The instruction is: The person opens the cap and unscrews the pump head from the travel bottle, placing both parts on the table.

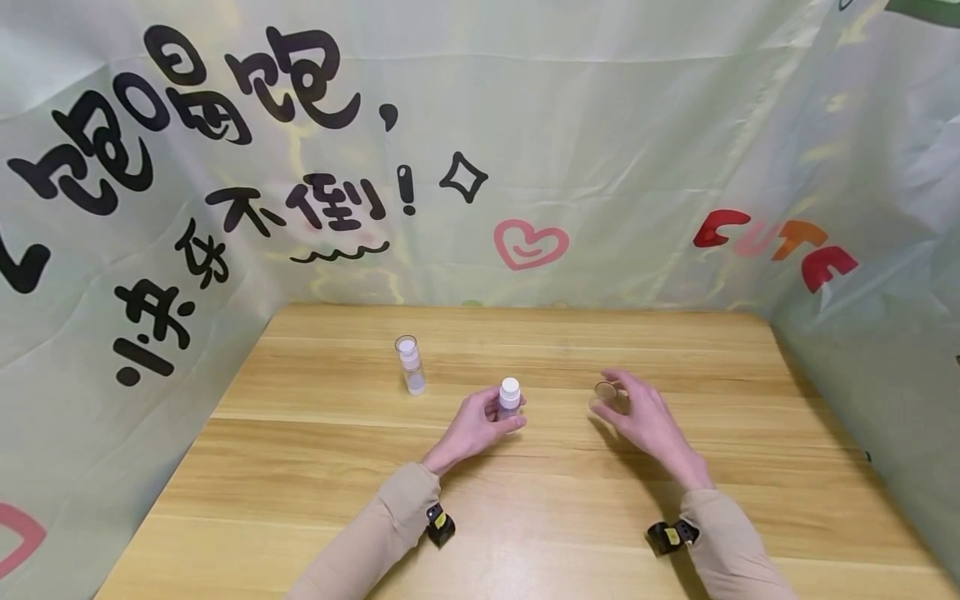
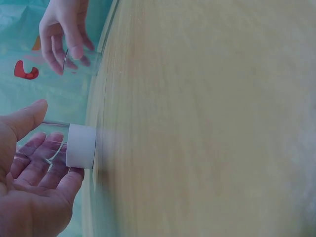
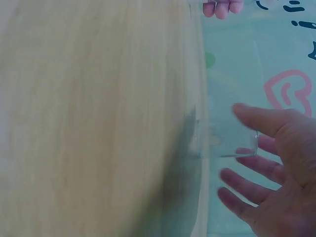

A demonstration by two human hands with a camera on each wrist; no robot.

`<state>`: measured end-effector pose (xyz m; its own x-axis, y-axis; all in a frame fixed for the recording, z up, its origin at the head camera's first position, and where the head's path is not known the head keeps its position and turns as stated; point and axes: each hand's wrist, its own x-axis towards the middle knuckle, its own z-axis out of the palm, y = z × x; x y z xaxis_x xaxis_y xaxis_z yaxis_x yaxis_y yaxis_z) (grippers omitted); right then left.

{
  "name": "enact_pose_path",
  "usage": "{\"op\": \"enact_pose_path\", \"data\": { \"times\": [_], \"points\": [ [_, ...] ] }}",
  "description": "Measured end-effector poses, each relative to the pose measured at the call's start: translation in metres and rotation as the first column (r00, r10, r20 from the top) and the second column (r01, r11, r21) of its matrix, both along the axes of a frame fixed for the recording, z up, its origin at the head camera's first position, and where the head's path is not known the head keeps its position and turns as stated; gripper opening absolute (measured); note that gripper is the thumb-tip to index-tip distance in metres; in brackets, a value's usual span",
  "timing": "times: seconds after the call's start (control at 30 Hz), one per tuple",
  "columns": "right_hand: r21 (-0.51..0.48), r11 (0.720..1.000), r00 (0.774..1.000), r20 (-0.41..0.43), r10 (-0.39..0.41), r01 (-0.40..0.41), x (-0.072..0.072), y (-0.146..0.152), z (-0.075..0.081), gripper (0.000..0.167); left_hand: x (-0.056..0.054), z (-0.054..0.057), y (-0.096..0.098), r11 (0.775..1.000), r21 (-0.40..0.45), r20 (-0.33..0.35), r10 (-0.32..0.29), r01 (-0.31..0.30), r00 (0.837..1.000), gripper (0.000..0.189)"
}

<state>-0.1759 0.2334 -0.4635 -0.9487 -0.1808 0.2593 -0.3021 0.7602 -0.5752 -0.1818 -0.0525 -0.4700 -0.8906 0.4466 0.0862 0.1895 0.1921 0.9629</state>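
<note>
On a smooth, wood-grained table (image 1: 300, 467), a slim clear-capped bottle (image 1: 413, 373) stands to the left of my left hand (image 1: 480, 418), whose thumb and fingers curl around a white-topped bottle (image 1: 509, 397), upright, cylindrical and see-through in the body. To the right, my right hand (image 1: 643, 419) holds its thumb and fingers well apart on either side of a transparent, round-rimmed cap (image 1: 606, 392); whether a fingertip touches it I cannot tell.
</note>
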Motion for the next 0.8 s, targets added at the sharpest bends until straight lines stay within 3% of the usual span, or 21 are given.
{"op": "enact_pose_path", "data": {
  "times": [0.13, 0.33, 0.67, 0.8],
  "points": [
    [-0.039, 0.999, 0.994, -0.108, 0.019, -0.024, 0.002, -0.007, 0.003, 0.056, -0.004, -0.01, 0.0, 1.0, 0.012, 0.01, 0.002, -0.002, 1.0, 0.042],
    [-0.118, 0.989, 0.963, -0.264, 0.053, -0.087, 0.005, -0.026, 0.012, 0.05, -0.005, -0.009, -0.002, 1.0, 0.013, 0.013, 0.011, -0.011, 1.0, 0.041],
    [-0.182, 0.97, 0.953, -0.284, 0.104, -0.16, 0.014, -0.054, 0.023, 0.048, -0.001, -0.001, -0.003, 0.996, -0.058, -0.02, 0.064, -0.065, 0.998, 0.034],
    [-0.209, 0.96, 0.947, -0.297, 0.12, -0.187, 0.015, -0.063, 0.024, 0.046, 0.001, 0.002, -0.002, 0.993, -0.042, -0.026, 0.105, -0.107, 0.994, 0.022]
  ]
}}
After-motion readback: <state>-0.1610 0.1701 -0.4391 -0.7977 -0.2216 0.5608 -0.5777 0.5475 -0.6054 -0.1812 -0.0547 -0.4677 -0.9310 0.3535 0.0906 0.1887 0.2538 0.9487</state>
